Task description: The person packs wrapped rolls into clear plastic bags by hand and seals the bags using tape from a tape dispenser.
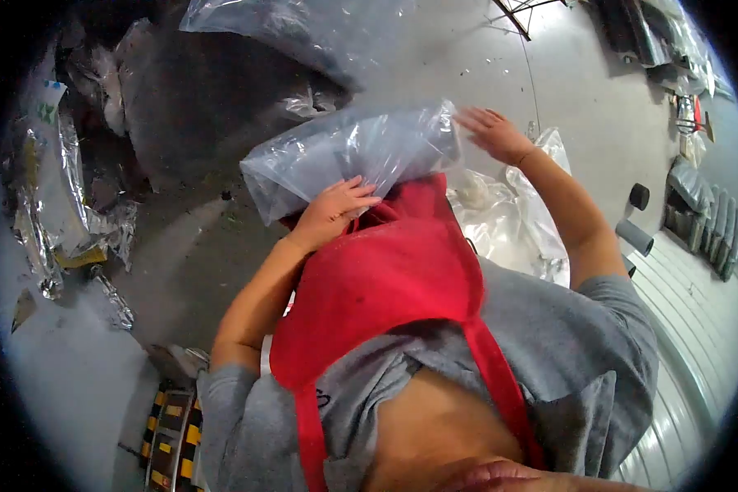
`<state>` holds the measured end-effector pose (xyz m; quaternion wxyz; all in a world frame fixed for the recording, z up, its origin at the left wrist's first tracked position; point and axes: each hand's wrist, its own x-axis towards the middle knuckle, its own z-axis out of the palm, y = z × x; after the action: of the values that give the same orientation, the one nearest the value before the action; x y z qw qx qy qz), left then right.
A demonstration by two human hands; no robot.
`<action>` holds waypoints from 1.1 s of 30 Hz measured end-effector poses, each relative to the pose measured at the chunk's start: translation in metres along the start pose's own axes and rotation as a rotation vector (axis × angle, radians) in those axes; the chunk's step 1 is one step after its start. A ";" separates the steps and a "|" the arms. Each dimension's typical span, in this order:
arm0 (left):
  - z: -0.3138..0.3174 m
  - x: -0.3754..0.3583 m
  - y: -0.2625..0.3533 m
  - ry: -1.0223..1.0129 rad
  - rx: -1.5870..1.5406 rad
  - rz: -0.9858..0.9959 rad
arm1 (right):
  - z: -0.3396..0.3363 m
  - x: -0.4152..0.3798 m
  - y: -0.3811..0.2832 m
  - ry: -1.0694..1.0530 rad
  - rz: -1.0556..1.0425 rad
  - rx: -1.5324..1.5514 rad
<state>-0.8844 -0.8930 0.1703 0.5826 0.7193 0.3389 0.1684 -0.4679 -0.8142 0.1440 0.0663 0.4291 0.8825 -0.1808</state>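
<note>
A clear plastic sheet, folded or bunched into a wide bundle, lies across the front of the red apron. Against its lower edge rests my left hand, open, with the fingers laid over the plastic beside the apron. My right hand is open too, its fingers stretched toward the right end of the bundle; the fingertips are blurred, and I cannot tell whether they touch the plastic.
Dark material under clear film fills the upper left. Crumpled foil hangs at the far left. More clear plastic lies right of the apron. Grey rolls and stacked bundles are farther right. Yellow-black striped equipment stands lower left.
</note>
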 end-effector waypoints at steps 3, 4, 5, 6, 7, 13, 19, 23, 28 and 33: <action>0.000 0.006 -0.006 -0.025 0.267 0.028 | 0.009 -0.013 0.027 -0.068 0.283 0.137; 0.002 0.006 -0.008 -0.008 0.280 0.041 | -0.005 -0.002 0.018 -0.065 0.286 0.129; 0.005 0.005 -0.010 0.000 0.291 0.054 | -0.012 0.014 0.002 0.073 0.255 0.142; 0.004 0.006 -0.004 -0.015 0.289 0.060 | -0.017 0.029 -0.019 0.208 0.229 0.160; 0.000 0.006 0.005 -0.010 0.299 0.026 | -0.012 0.043 -0.025 0.200 0.144 0.097; -0.004 -0.001 0.002 -0.019 0.520 0.106 | -0.012 0.077 -0.014 0.042 0.100 0.230; -0.038 0.025 0.069 0.453 0.323 -0.024 | -0.033 0.089 -0.006 -0.112 -0.170 0.302; -0.070 0.049 0.084 0.481 0.390 0.030 | -0.037 0.099 -0.009 -0.188 -0.110 0.254; -0.089 0.059 0.070 0.460 0.463 0.074 | -0.022 0.109 -0.007 -0.167 -0.086 0.309; -0.090 0.065 0.072 0.527 0.436 0.057 | -0.029 0.098 -0.018 -0.119 -0.014 0.174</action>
<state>-0.8743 -0.7896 0.2529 0.3027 0.7677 0.4858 0.2882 -0.5419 -0.7417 0.1485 0.0795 0.4154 0.8610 -0.2825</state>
